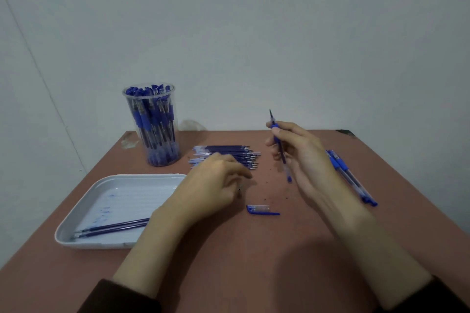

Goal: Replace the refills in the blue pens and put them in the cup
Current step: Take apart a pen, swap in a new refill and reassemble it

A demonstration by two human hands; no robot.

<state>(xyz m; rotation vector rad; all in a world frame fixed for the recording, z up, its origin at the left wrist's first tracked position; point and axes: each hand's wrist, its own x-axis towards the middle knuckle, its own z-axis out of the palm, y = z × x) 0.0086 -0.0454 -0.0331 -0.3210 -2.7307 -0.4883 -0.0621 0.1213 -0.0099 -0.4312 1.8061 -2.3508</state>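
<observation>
clear cup (148,96) packed with blue pens (152,122). white tray (122,198) holds two refills (114,229). right hand (302,157) pinches pen (281,154) above brown table (254,262); left hand (216,180) at refill pile (229,151), grip unclear. pale wall (254,33) behind.

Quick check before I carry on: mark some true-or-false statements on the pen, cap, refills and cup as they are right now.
1. The right hand holds a pen. True.
2. The cup is empty. False: it is packed with pens.
3. Two refills lie in the tray. True.
4. The cap is on the held pen. False: it lies on the table, and the pen's tip is bare.
5. The refill pile is in the tray. False: it lies on the table right of the cup, with the left hand at it.
</observation>
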